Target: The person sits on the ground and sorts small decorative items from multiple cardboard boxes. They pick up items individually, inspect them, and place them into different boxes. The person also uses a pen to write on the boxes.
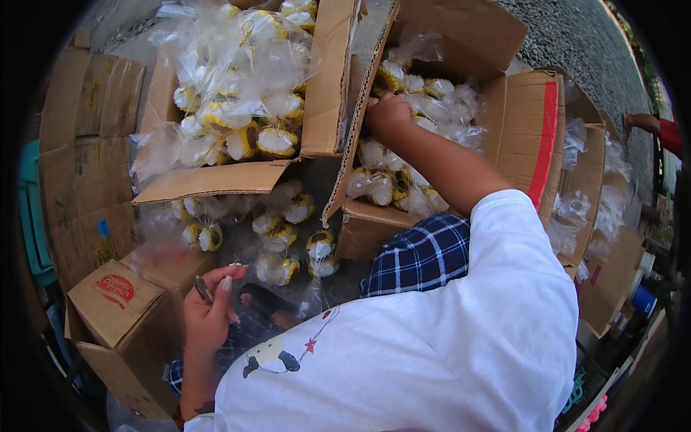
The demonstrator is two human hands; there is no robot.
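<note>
My left hand (206, 309) is closed around a slim dark pen-like tool (204, 290); its thumb and forefinger also pinch a small whitish bit (236, 265). My right hand (389, 117) reaches into an open cardboard box (371, 236) at the upper middle. Its fingers are curled near the box's left flap (358, 137), and what they grip is hidden. Around that hand lie several clear-bagged white-and-yellow bundles (432, 108). More bagged bundles (277, 237) rest on the ground between my left hand and the boxes.
A second cardboard box (327, 86) at the upper left is heaped with bagged bundles (245, 140). Folded cardboard (90, 158) stands at the left, above a smaller carton (115, 291). At the right are more open boxes (586, 187). Another person's arm (642, 122) shows at the far right.
</note>
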